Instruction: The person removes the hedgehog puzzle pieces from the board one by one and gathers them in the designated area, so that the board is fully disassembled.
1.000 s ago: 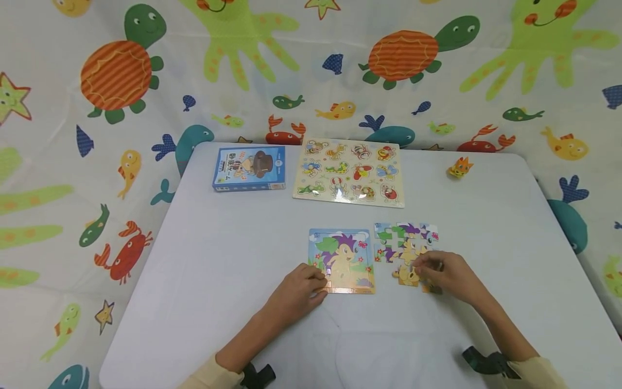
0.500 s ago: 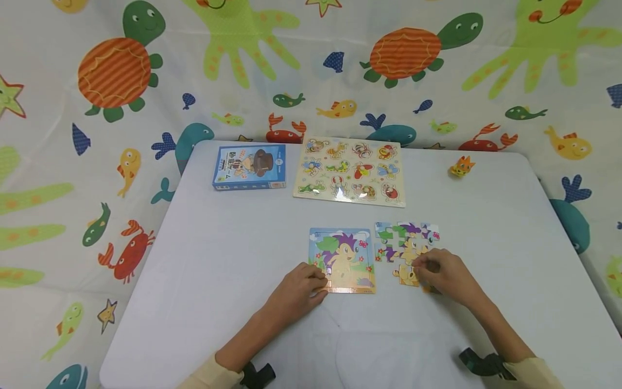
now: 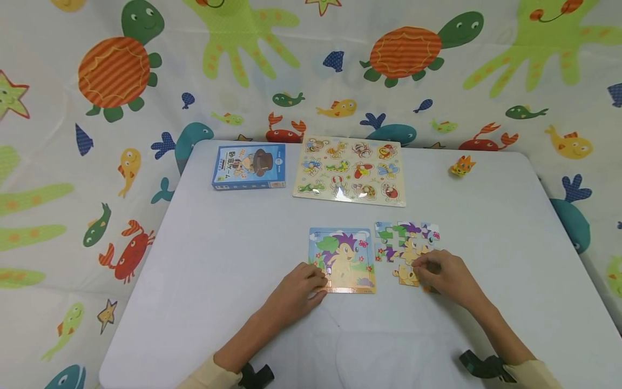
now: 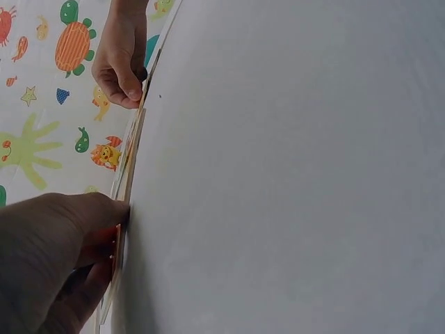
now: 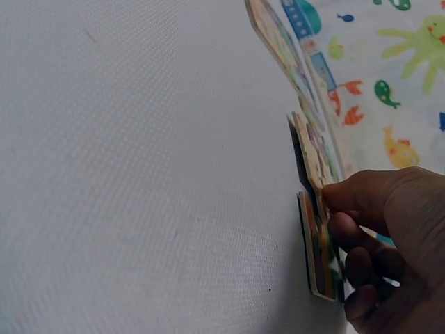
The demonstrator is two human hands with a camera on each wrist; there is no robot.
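Observation:
In the head view my left hand [image 3: 295, 290] holds the lower left corner of a square puzzle board [image 3: 351, 289] printed with a purple-haired hedgehog. The left wrist view shows its thumb [image 4: 104, 211] against the board's edge, with the fingers behind. To the board's right lie loose jigsaw pieces [image 3: 389, 253], laid out in rough rows. Over their lower right part, my right hand [image 3: 449, 276] pinches a puzzle piece [image 5: 311, 149] between thumb and index finger. That piece stands slightly tilted in the right wrist view, beside another piece [image 5: 314, 261]. The hand partly hides the nearest pieces.
Farther back on the white table [image 3: 218, 243] are a blue box [image 3: 250, 167], a wooden insect puzzle [image 3: 349, 172] and a small orange toy figure [image 3: 461, 166]. A sea-animal cloth [image 3: 311, 54] hangs behind. Black wrist cameras [image 3: 486, 366] sit at the sleeves.
The right hand has shifted very slightly over the lower right pieces. My left hand keeps its place on the board, and the board has not visibly moved.

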